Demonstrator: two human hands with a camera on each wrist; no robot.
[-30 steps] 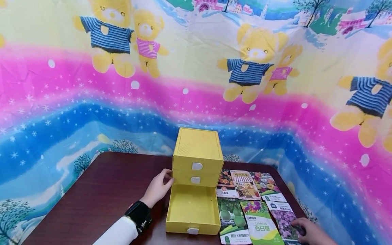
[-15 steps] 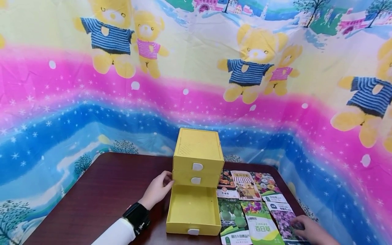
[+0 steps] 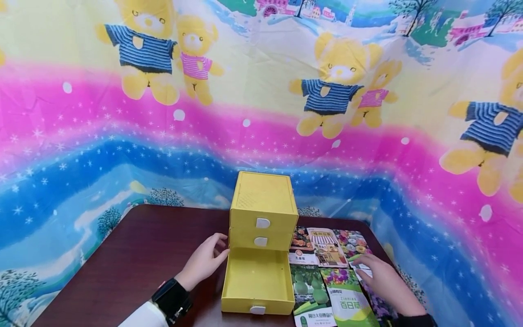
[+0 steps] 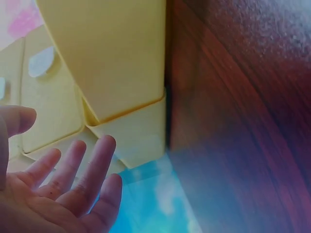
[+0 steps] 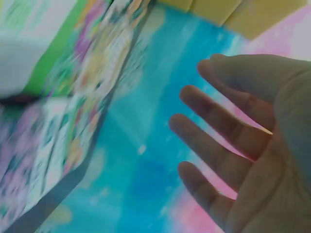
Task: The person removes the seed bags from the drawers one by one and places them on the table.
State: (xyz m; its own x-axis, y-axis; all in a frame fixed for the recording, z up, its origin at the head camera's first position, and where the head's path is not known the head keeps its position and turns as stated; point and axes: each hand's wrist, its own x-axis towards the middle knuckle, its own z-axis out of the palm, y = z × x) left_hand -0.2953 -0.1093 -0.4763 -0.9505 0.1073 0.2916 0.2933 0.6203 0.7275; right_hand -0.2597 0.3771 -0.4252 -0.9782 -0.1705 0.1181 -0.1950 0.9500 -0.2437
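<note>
A yellow three-drawer box (image 3: pixel 265 193) stands on the table with its bottom drawer (image 3: pixel 259 279) pulled out and bare inside. Beside its left wall is my left hand (image 3: pixel 204 260), fingers spread and holding nothing; in the left wrist view the fingers (image 4: pixel 104 153) stand apart in front of the box. My right hand (image 3: pixel 384 279) hovers over the flower seed packets, partly covering the purple-flower packet (image 3: pixel 382 305). Nothing lies between its loosely extended fingers (image 5: pixel 214 116) in the right wrist view, where the packets look blurred.
Right of the box lie seed packets in two rows, among them a green zinnia packet (image 3: pixel 349 304), a green-fruit packet (image 3: pixel 312 295) and a striped-awning packet (image 3: pixel 327 247). A bear-printed cloth (image 3: pixel 253 91) hangs behind the dark wooden table (image 3: pixel 135 254).
My right hand has lifted off the purple-flower packet and moved forward and left over the packets. The left hand has drawn slightly back from the box, its fingers loosening.
</note>
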